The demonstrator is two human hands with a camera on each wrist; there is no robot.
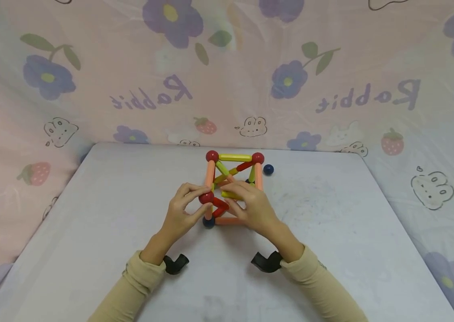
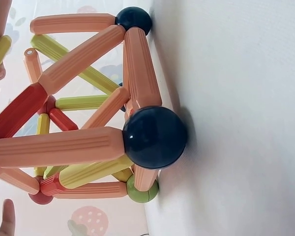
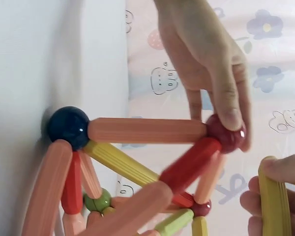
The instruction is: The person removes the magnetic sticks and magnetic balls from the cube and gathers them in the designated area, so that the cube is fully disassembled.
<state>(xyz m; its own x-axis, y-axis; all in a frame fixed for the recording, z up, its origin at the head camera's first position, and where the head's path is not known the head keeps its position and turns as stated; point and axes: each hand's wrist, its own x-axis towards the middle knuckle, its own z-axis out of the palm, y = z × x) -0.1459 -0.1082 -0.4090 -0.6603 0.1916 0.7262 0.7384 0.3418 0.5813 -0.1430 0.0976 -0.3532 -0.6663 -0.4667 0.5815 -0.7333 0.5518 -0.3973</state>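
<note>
A cube-like frame of ribbed rods and balls stands on the table, with salmon rods (image 1: 228, 221), red rods (image 3: 191, 164) and yellow-green rods running between balls. My left hand (image 1: 180, 212) pinches the red ball (image 1: 206, 197) at its near left upper corner; thumb and fingers lie on either side of that ball. To the right, my right hand (image 1: 256, 210) holds a loose yellow rod (image 3: 274, 201) between thumb and fingers, beside the frame's upper part. Below the red ball, a dark blue ball (image 2: 155, 137) rests on the table. My right hand covers the near right corner in the head view.
A loose dark blue ball (image 1: 268, 169) lies right of the frame's far side. Two more red balls (image 1: 212, 156) top the far corners. Black curved wrist pieces (image 1: 266, 261) sit by both cuffs. A printed curtain (image 1: 227, 89) hangs behind the white table (image 1: 130, 179).
</note>
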